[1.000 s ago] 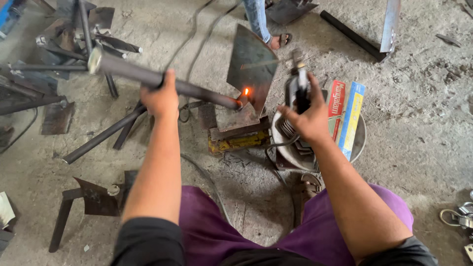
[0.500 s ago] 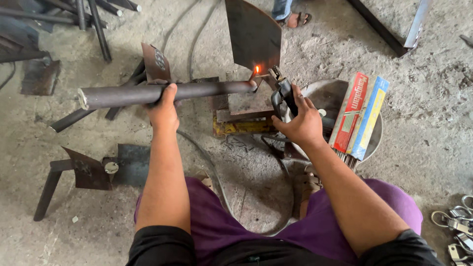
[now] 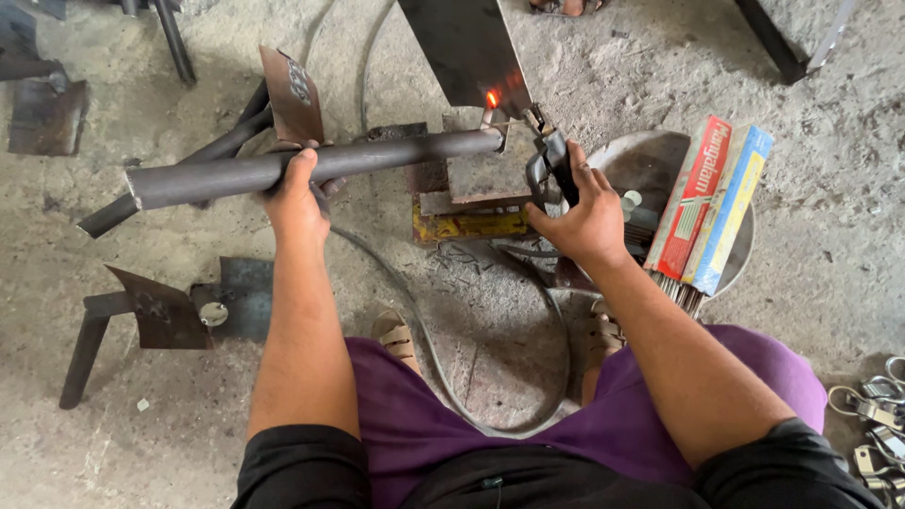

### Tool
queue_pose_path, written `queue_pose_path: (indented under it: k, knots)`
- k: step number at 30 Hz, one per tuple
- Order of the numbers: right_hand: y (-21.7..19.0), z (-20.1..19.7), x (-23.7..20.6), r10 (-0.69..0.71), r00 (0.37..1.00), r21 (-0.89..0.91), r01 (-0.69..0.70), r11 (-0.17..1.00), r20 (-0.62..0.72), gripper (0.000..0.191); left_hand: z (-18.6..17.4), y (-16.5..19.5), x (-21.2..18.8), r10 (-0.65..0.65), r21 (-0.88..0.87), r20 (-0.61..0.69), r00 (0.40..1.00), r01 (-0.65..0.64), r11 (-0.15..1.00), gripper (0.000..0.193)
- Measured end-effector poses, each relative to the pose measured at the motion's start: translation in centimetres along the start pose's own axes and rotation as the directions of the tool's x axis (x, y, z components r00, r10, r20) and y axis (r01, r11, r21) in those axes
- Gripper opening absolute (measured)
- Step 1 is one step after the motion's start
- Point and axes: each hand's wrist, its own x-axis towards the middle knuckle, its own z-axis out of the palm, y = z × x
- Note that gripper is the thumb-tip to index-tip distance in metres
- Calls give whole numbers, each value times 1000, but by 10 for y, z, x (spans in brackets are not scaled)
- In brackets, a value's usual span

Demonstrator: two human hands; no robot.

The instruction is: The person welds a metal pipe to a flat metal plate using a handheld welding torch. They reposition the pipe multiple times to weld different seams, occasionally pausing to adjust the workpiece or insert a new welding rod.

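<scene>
One view only, the head camera looking down at your hands over a concrete floor (image 3: pixel 830 236).
Left hand: your left hand (image 3: pixel 297 193) is clenched around the grey steel pipe (image 3: pixel 311 168), gripping it near the middle from your side.
Pipe: it lies almost level, running left to right, its open end at the left and its far end meeting the dark metal blade (image 3: pixel 467 47) at the top.
Joint: an orange glowing spot (image 3: pixel 491 98) sits right where the pipe's end touches the blade.
Right hand: your right hand (image 3: pixel 586 219) is closed on the black electrode holder (image 3: pixel 551 170), whose tip points up at the glowing spot.
Under the joint: a yellow-edged metal block (image 3: pixel 462 221) lies just below the pipe's right end.
Right side: a red box (image 3: pixel 693 193) and a blue-yellow box (image 3: pixel 731 207) of welding rods lean in a shallow metal pan (image 3: pixel 646 160), just beside your right wrist.
Left side: a finished rusty blade on a pipe (image 3: pixel 151 311) lies on the floor, well apart from your left hand.
Cable: a grey cable (image 3: pixel 424 330) curves between your knees.
</scene>
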Motion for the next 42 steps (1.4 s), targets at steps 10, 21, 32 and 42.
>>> queue_pose_path:
  k: [10,21,32,42]
  knots:
    - [1,5,-1,-82,995,12,83,996,-62,99,2,5,-2,-11,-1,10,1000,11,1000,27]
    - [2,2,0,-58,996,51,61,997,-65,99,-4,-3,1,58,3,28,998,-58,998,28]
    - [5,3,2,-107,990,49,112,993,-93,96,-2,3,-1,63,-10,65,996,-62,998,28]
    - [2,3,3,-77,993,130,88,988,-86,94,-1,2,0,11,-1,3,1000,-11,1000,30]
